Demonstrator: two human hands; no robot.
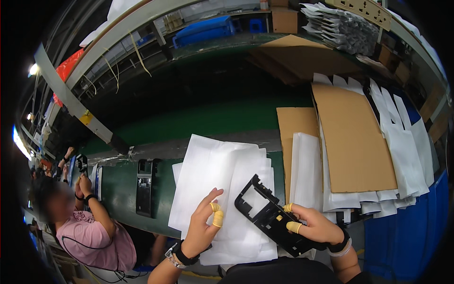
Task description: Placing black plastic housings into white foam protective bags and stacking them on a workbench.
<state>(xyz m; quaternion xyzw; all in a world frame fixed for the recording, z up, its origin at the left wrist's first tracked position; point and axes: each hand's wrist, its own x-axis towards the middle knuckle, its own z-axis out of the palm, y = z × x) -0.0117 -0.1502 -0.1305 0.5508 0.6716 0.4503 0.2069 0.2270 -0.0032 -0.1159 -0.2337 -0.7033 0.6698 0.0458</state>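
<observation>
My right hand (316,226), with yellow finger cots on the thumb and a finger, grips the right side of a black plastic frame panel (268,221). The panel is tilted, with a large rectangular opening toward its far left end. Beneath it lies a loose stack of white foam sheets (208,173). To the panel's left, my left hand (204,226) hovers over the sheets with its fingers apart and nothing in them; one finger wears yellow cots. Another black panel (144,191) rests on the green table (122,194) further left.
Cardboard sheets (354,142) and white foam bags (404,146) are piled on my right beside a blue bin (411,236). A co-worker in a pink shirt (97,244) sits at my left. A metal post (90,118) rises at the far left.
</observation>
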